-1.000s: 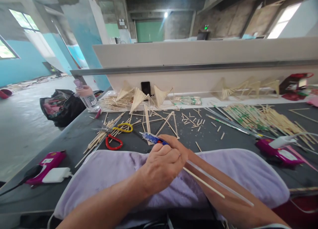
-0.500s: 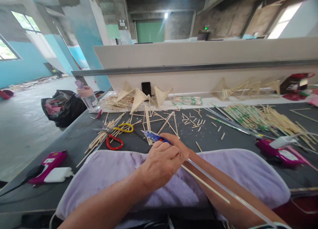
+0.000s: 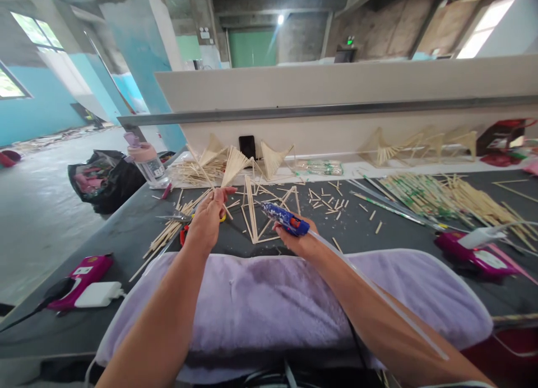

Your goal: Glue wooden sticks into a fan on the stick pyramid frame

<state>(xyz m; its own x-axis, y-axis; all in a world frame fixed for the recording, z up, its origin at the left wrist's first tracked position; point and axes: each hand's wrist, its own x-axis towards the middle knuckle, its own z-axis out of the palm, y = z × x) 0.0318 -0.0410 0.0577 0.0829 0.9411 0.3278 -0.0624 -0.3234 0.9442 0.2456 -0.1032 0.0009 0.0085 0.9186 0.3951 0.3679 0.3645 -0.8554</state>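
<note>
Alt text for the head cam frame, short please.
Left hand pinches a thin stick and right hand holds a blue glue gun, either side of a stick frame on a dark table. Both forearms lie across a purple cushion. Loose sticks and pink glue guns lie around.

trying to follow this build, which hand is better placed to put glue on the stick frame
Right, probably. The right hand grips the blue glue gun with its nozzle already at the stick frame. The left hand is busy pinching a loose stick.
</note>
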